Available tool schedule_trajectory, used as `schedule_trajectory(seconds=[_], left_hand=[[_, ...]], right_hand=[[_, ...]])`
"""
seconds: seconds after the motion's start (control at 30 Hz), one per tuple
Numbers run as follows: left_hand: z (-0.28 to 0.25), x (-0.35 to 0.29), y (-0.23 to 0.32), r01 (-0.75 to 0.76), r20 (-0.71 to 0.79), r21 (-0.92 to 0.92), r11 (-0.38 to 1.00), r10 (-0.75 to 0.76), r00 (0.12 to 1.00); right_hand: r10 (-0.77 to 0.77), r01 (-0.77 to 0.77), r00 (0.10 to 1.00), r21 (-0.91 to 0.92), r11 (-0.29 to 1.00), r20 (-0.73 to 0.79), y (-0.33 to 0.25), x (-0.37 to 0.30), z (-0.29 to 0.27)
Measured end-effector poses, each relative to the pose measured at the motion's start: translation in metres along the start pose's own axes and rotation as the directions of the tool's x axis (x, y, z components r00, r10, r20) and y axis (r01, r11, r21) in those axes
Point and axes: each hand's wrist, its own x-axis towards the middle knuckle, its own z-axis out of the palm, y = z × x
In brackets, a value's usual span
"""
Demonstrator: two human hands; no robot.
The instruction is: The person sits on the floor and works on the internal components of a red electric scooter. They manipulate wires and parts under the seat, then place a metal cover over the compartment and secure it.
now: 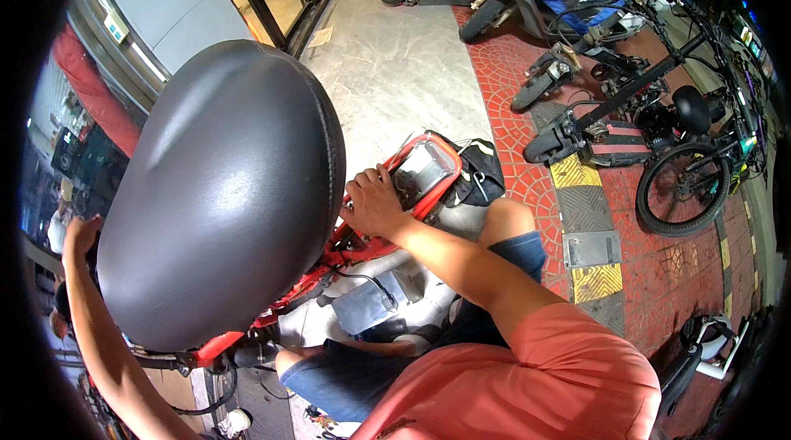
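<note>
On the pale floor (404, 61), right under the person, a red bike frame (339, 257) reaches from below the big black seat (239, 168) to a red loop at its far end. A pale gray panel (427, 170) sits inside that loop. The seat is on and takes up a lot of the view, so it hides much of what is under it.

The right grip (375, 199) rests on the red frame, just beside the panel. Its fingers bend down, but I cannot tell if they are closed on something. The left grip (81, 236) is up past the other side of the seat. Its fingers look curled, and I cannot tell if it has anything in it.

The job looks partway done to me. A flat gray box (375, 304) lies on the floor next to the frame, near the person's legs. A black wire (375, 282) runs from near the frame to the top of the box. If the box belongs inside the bike, then putting it in and tucking the wire away are left to do. I cannot see if any part is finished, or if the wire is joined at both ends. A black bag (480, 172) lies just beyond the red loop.
</note>
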Motion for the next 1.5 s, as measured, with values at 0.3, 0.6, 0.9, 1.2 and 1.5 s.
schedule_trajectory(seconds=[0.3,0.6,0.9,1.2,1.5], left_hand=[[-0.206,-0.015,0.261,-0.519,-0.045,-0.130,0.845,0.518,0.854],[-0.285,-0.164,0.523,-0.797,-0.172,0.265,0.542,0.840,0.514],[-0.192,-0.184,0.589,-0.910,0.498,0.179,0.373,0.763,0.411],[-0.199,-0.178,0.599,-0.928,0.086,-0.099,0.359,0.932,0.352],[-0.211,-0.197,0.579,-0.890,0.247,0.077,0.449,0.857,0.453]], right_hand=[[-0.035,0.034,0.999,0.052,0.998,0.022,-0.018,0.000,0.004],[-0.076,0.067,0.997,0.315,0.947,0.016,0.042,0.045,-0.039],[0.583,-0.511,0.809,0.398,0.761,-0.077,0.272,0.025,-0.066],[0.647,-0.744,0.646,0.141,0.653,0.405,0.332,-0.002,-0.026],[0.624,-0.654,0.754,0.158,0.739,0.204,0.334,0.020,0.004]])
